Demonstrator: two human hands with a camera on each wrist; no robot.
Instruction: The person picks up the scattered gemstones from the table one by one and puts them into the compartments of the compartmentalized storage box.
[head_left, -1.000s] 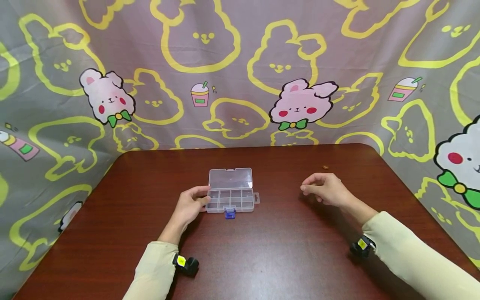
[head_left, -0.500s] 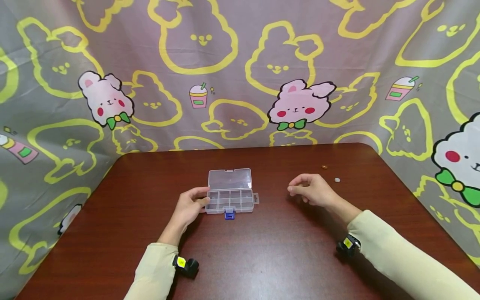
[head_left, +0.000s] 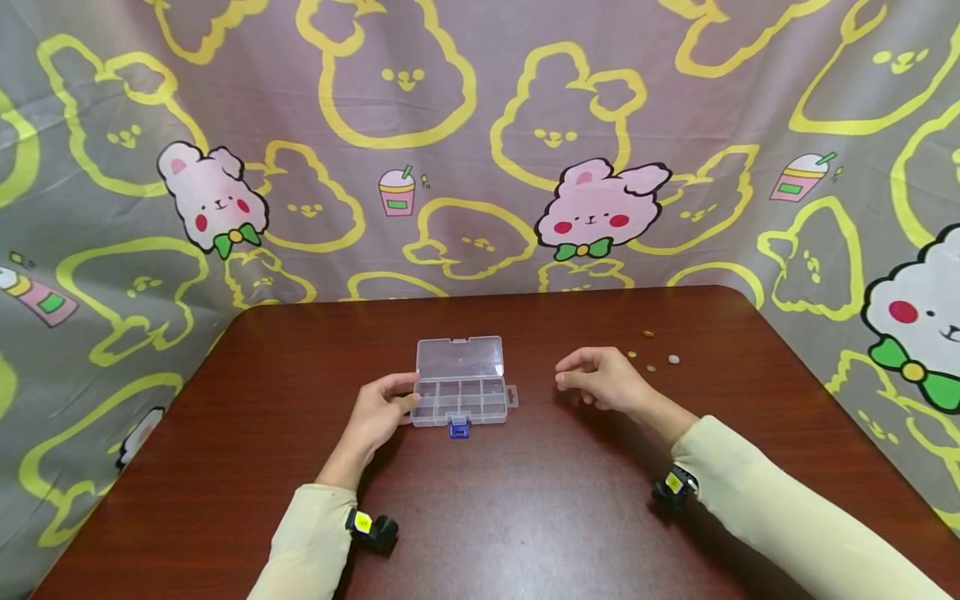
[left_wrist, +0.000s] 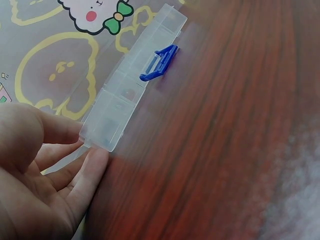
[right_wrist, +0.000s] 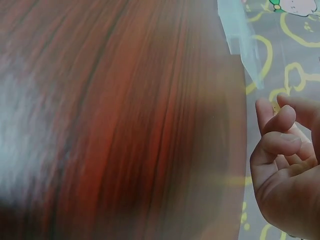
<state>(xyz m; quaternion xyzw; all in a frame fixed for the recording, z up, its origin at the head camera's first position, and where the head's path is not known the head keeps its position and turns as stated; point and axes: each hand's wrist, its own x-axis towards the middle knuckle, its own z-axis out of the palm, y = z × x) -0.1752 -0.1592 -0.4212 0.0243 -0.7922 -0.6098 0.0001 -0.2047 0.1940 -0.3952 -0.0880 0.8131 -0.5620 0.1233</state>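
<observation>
A clear plastic pill box [head_left: 459, 400] with several compartments stands on the table, its lid [head_left: 461, 357] raised behind it. Its blue latch [head_left: 460, 428] hangs open in front. My left hand [head_left: 381, 408] grips the box's left end between thumb and fingers. My right hand [head_left: 603, 381] is above the table, right of the box and apart from it. In the right wrist view its thumb and fingertips come together around a small yellowish piece, mostly hidden. Behind this hand lie an amber capsule [head_left: 648, 333], a white pill [head_left: 673, 359] and two small yellowish pills [head_left: 632, 354].
The dark reddish wooden table [head_left: 525, 517] reaches back to a patterned curtain [head_left: 480, 150], which also hangs along both sides. A hanging tab [head_left: 512, 396] sticks out from the box's right end. Each wrist wears a small black camera [head_left: 375, 533].
My right hand has moved left toward the box, uncovering the white pill and then the two yellowish pills. My left hand and the box have stayed in place.
</observation>
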